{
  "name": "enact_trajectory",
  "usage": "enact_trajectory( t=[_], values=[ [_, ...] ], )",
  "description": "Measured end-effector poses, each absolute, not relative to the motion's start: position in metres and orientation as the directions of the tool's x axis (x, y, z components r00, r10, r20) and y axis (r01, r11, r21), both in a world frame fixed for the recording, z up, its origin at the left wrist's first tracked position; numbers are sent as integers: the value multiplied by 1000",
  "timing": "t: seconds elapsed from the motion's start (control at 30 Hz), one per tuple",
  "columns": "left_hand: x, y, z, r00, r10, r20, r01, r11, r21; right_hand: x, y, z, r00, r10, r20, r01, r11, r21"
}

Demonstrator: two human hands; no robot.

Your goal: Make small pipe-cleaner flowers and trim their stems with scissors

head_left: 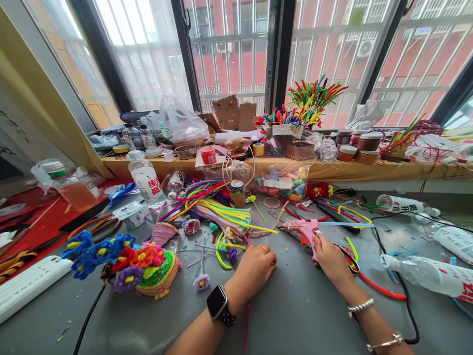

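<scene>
My right hand [330, 259] is wrapped round the handle of a pink hot glue gun [303, 226]. Its nozzle points left, and a pale glue stick [342, 224] sticks out of the back. Closer to the middle, my left hand [254, 266] is closed low over the grey table, its fingers curled inward. A speck of yellow shows at the fingertips, but what they hold is hidden. A thin magenta stem [247, 323] passes beneath the left wrist. Beside this hand lie a purple pipe-cleaner flower [201, 282] and a bundle of pastel pipe cleaners [221, 214].
Left of the hands stands a colourful pipe-cleaner flower arrangement [121, 261], near a white power strip [33, 286]. Plastic bottles [428, 273] lie at the right, beside a black cable [404, 291]. A cluttered sill [328, 170] runs along the back under the windows.
</scene>
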State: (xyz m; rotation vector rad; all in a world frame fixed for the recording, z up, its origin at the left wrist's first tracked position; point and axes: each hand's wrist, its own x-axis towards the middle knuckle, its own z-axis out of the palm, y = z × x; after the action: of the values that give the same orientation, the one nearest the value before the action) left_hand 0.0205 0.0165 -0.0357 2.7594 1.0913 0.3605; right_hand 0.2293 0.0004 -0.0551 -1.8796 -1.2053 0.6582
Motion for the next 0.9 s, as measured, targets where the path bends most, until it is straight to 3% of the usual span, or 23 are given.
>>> enact_trajectory(
  t=[0.17,0.4,0.5,0.7,0.9],
  values=[
    [12,16,-29,666,720,195,666,-691,281,231,1,-54,356,935,-14,495,-201,-845],
    [2,21,-26,543,809,224,714,-586,384,229,0,-56,373,924,83,631,-187,-753],
    [3,22,-28,532,813,236,731,-582,355,236,1,-57,436,891,130,651,-212,-729],
    [12,23,-24,556,779,289,736,-623,265,251,4,-62,526,847,79,495,-230,-838],
    [45,25,-24,773,612,167,613,-788,53,249,4,-64,547,834,69,411,-196,-891]
  ],
)
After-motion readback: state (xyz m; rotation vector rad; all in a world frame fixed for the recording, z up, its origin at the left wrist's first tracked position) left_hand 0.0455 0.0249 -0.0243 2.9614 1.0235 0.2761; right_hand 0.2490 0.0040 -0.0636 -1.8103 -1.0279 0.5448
